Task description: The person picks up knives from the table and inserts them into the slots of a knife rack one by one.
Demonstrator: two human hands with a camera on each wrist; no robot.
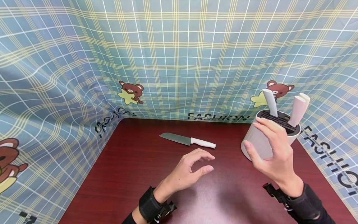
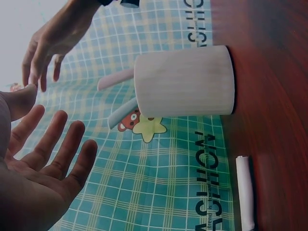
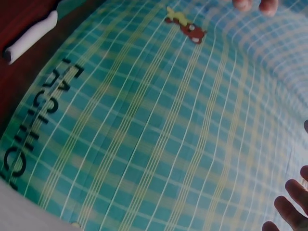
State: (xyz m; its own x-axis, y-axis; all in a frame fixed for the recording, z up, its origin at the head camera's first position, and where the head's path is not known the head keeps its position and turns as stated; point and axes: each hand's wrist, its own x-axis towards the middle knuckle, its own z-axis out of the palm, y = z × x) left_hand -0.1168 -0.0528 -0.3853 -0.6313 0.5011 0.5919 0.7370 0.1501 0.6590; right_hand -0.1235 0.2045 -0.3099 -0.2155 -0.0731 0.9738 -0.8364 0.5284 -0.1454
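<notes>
A knife with a white handle point(image 1: 203, 142) and a bare steel blade point(image 1: 175, 138) lies flat on the dark red table, blade toward the left. My left hand point(image 1: 187, 171) hovers nearer to me than the knife, palm facing right, fingers loosely bent and holding nothing. On the right stands a pale round knife block point(image 1: 258, 141) with a black slotted top. A light blue-grey handle point(image 1: 270, 102), a pink handle point(image 1: 297, 111) and a cream handle point(image 1: 305, 99) stick up from it. My right hand point(image 1: 272, 152) overlaps the block's front in the head view, thumb and fingers spread apart with nothing between them.
Blue checked cloth point(image 1: 179, 62) with printed bears and letters hangs behind the table point(image 1: 120, 161) and along both sides. The block stands close to the right-hand cloth. Each wrist carries a black strap point(image 1: 151, 203) with a small camera.
</notes>
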